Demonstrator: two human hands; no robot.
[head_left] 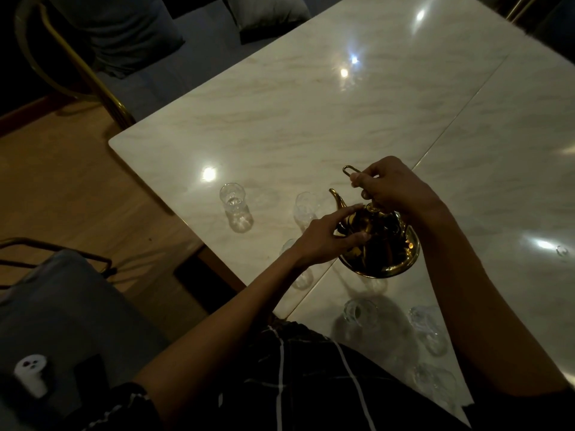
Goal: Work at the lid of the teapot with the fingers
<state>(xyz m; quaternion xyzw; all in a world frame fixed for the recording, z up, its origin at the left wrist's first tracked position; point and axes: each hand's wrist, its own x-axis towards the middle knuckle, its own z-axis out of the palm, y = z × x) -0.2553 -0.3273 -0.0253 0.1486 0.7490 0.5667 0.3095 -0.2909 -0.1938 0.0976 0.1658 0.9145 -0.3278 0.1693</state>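
Observation:
A brass teapot [385, 247] with a curved spout stands on the white marble table [280, 119] near its front edge. My right hand [392, 188] grips the pot's thin looped handle above the lid. My left hand [329, 234] touches the pot's left side, fingers spread over its shoulder below the spout. Small clear glasses stand around the pot: one [235, 208] to the left, one [306, 209] just behind my left hand, another partly hidden under my left wrist.
More clear glasses [361, 315] [426, 328] stand near the table's front edge by my body. A grey-cushioned chair with a gold frame [56, 293] is at the left, holding a white plug [31, 373]. Another chair [93, 57] stands beyond the table corner.

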